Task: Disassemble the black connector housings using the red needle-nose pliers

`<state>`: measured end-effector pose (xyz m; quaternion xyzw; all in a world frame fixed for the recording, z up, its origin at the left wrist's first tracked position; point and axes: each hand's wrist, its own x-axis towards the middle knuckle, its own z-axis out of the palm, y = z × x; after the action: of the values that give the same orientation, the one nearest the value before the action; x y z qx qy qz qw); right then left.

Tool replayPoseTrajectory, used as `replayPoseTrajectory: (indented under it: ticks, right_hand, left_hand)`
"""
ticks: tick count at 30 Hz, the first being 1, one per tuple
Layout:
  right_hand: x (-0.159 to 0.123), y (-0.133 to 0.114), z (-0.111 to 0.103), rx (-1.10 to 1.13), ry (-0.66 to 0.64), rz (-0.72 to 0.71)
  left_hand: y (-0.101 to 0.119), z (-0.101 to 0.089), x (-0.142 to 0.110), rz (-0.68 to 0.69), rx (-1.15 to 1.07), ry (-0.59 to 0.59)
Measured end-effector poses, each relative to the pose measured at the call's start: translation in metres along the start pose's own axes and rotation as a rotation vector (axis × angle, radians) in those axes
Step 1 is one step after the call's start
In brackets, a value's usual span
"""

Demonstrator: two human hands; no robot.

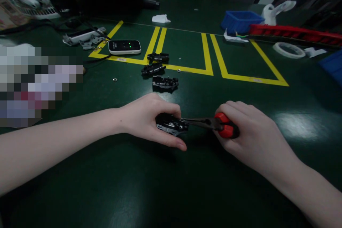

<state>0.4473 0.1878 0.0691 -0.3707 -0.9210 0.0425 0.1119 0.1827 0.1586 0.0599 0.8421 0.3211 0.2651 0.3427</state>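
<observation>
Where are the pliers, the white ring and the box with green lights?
Pliers (210, 123): head view, dark metal part.
White ring (289, 55): head view, near edge.
Box (123, 47): head view, dark top.

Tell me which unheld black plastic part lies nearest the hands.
The frontmost black plastic part, just beyond the left hand; the other two lie farther back.

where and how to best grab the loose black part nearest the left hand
Probably pinch the loose black part across its middle, coming from above: it lies sideways, its long sides facing near and far, with the left hand in front and another black part close behind.
</observation>
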Motion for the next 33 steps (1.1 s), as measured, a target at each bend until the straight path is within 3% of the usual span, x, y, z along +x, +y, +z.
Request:
replayPoseTrajectory:
  ticks: [11, 33]
  right_hand:
    - [0.0012, -0.0039, -0.0003, 0.011, -0.025, 0.01]
    - [0.0013, -0.0002, -0.0015, 0.037, -0.036, 0.045]
  left_hand:
    - [-0.0008, -0.0021, 0.001, -0.012, -0.004, -0.058]
    - [-0.0008, -0.0028, 0.0018, 0.021, -0.005, -0.05]
